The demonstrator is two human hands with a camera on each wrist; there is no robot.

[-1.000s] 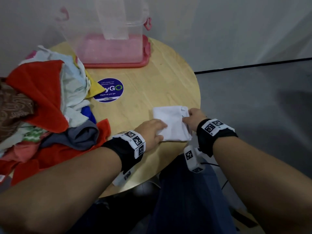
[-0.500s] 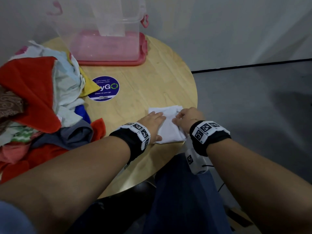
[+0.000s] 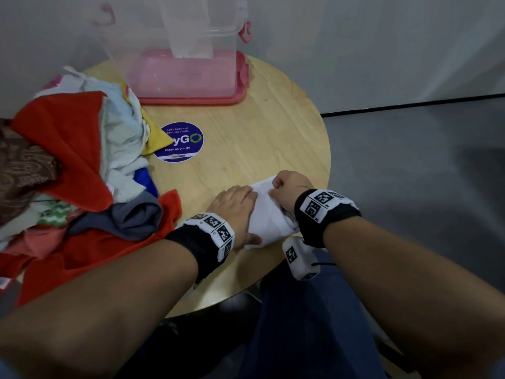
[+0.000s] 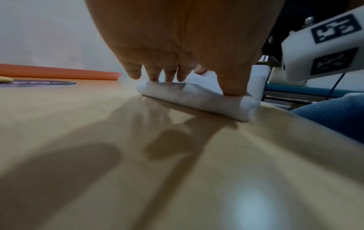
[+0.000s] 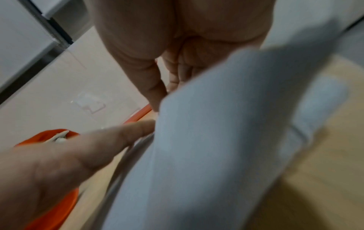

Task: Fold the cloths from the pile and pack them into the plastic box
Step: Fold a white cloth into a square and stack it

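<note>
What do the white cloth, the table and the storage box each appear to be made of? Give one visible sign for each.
White cloth: soft woven fabric, probably cotton; it creases and folds.
Table: wood or wood-look laminate, smooth; grain lines, slight sheen.
Storage box: clear rigid plastic on a pink plastic base; see-through walls.

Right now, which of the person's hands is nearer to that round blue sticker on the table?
Left. The left hand presses on the white cloth on the side toward the blue sticker; the right hand grips the cloth's opposite side, farther from it.
</note>
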